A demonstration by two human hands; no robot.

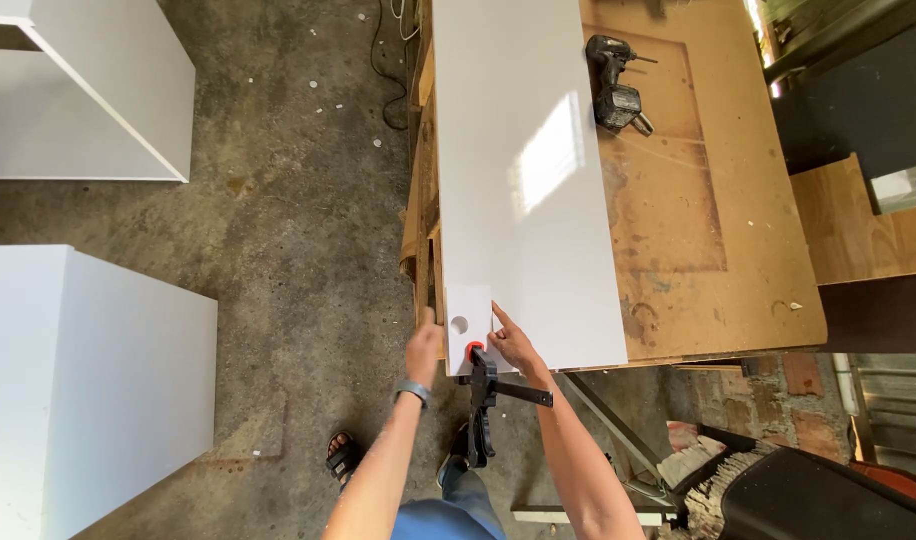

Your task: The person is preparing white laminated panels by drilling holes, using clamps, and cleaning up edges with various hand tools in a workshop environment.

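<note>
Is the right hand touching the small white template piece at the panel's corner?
Touching: head view shows the right hand with its index fingertip on the small white template piece.

Both bare arms extend forward and converge. Left hand (424, 347), wristband on its wrist, is loosely curled, thumb raised. Right hand (513, 343) points its index finger forward, remaining fingers folded.
</note>
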